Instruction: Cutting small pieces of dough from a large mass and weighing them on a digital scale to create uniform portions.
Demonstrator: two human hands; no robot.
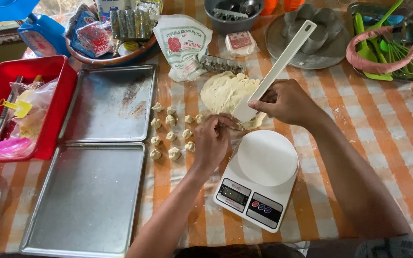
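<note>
Dough (225, 91) lies in a pale, flattened mound on the orange-and-white checked tablecloth (359, 119), at about twelve o'clock from the white kitchen scale (259, 179). The person's right hand (285, 101) is closed around the lower end of a long white spatula (276, 71), whose blade presses into the near edge of the mound while the handle slants up toward one o'clock. The left hand (212, 138) sits just beside the blade, fingers pinched together on a bit of dough at the mound's near edge. At nine o'clock from that hand, a cluster of small dough pieces (170, 134) lies in loose rows on the cloth. Further toward nine o'clock, two bare metal baking trays (92, 191) lie one behind the other, with a red plastic tub (48, 114) just beside the far one. A flour bag (182, 45) lies beyond the mound at eleven o'clock.
</note>
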